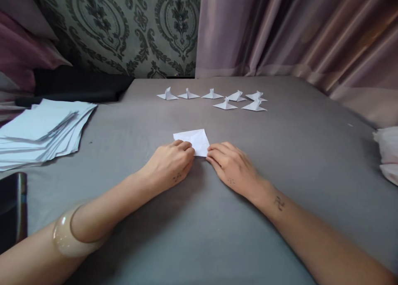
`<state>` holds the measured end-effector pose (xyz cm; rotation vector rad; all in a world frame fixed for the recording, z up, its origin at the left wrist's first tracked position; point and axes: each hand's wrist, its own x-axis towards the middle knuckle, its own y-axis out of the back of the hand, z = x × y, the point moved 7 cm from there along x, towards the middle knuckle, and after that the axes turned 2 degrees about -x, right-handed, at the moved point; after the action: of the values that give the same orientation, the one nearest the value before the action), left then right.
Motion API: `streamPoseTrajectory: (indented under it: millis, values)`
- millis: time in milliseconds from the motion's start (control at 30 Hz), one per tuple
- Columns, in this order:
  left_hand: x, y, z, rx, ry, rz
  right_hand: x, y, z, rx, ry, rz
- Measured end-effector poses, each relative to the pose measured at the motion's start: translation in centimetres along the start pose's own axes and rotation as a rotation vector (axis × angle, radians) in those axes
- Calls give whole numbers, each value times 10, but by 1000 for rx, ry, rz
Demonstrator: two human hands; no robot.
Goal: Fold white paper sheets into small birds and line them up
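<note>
A small piece of folded white paper (199,141) lies on the grey cloth-covered table, between my two hands. My left hand (174,160) is closed over its left and near edge, fingers curled and pressing on the paper. With its fingers drawn together, my right hand (231,165) pinches the paper's right near corner. The thumbs are mostly hidden. Beyond the hands, several folded white paper birds (212,94) stand in two loose rows near the far side of the table.
At the left lies a stack of white paper sheets (40,127), with a folded black cloth (81,84) behind it. A dark phone (12,210) is at the left near edge. A whitish plastic bag (388,152) sits at the right edge. Curtains (236,32) hang behind the table.
</note>
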<state>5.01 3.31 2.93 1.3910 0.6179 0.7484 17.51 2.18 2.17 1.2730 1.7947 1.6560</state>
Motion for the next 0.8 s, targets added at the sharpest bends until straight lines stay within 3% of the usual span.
streamPoseTrajectory:
  millis: [100, 267, 433, 600, 800]
  values:
    - [2, 1, -4, -107, 19, 34, -1, 1, 0, 26, -49, 5]
    - [7, 0, -26, -397, 175, 67, -1, 1, 9, 149, -199, 68]
    - [10, -2, -32, -477, 242, 102, 0, -3, 14, 207, -293, 89]
    - [6, -1, -24, -412, 146, 98, 0, -3, 12, 176, -265, 82]
    - [-5, 0, 8, -17, 39, -34, -2, 0, 7, 124, -189, 82]
